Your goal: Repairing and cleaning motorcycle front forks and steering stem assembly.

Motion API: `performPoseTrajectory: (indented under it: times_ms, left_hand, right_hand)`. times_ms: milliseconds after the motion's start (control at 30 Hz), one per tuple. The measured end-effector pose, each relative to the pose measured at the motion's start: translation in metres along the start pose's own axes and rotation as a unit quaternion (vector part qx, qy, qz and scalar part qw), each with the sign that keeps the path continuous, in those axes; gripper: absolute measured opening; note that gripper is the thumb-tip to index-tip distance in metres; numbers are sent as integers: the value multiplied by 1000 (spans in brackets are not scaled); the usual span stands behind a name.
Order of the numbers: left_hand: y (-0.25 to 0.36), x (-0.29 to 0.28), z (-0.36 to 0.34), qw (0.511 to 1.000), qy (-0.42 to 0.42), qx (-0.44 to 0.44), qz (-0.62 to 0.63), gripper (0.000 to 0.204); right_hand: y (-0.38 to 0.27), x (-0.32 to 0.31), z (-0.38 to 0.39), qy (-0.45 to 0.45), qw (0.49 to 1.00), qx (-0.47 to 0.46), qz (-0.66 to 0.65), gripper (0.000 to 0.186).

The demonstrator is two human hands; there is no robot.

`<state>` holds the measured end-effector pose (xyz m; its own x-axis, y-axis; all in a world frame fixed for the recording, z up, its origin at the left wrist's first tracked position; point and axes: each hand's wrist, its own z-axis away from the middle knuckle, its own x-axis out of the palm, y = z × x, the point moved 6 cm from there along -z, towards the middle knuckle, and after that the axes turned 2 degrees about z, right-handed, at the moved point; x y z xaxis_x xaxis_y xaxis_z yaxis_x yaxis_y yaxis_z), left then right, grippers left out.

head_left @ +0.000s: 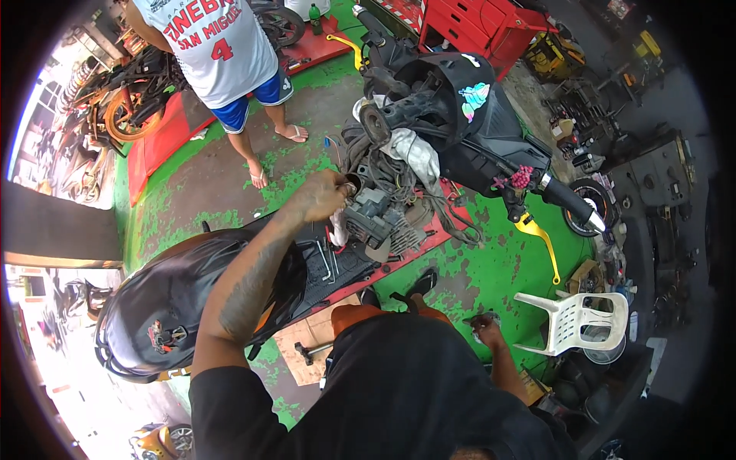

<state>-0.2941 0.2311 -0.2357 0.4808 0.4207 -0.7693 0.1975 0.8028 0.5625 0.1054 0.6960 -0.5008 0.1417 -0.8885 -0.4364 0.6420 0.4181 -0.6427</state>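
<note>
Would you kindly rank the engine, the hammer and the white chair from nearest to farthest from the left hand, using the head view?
1. Engine: just right of the left hand.
2. Hammer: lower, left of centre.
3. White chair: far off, right side.

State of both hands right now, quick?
Left hand: fingers curled at the engine; can't tell whether it grips anything.
Right hand: seems closed on a pale item, maybe a rag.

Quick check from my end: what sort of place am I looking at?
Most likely a motorcycle repair shop: a partly stripped motorbike with its engine exposed near the left hand, a red drawer cabinet beyond it, and an orange-wheeled motorbike at the upper left.
</note>
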Motion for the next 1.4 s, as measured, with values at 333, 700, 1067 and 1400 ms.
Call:
performPoseTrajectory:
  times_ms: [333, 700, 1067, 1400]
  left_hand:
    - [4, -60, 30, 947, 246, 192, 74, 25]
    - [22, 1, 16, 963, 124, 142, -192, 26]
    - [15, -53, 23, 975, 182, 126, -10, 22]
    - [-34, -9, 31, 998, -51, -36, -20, 27]
  right_hand:
    - [99, 19, 10, -109, 980, 94, -136, 32]
    - [26, 17, -9, -22, 998, 40, -51, 24]
    - [146, 50, 3, -122, 885, 21, -448, 27]
    - [74, 37, -12, -27, 981, 122, -151, 21]
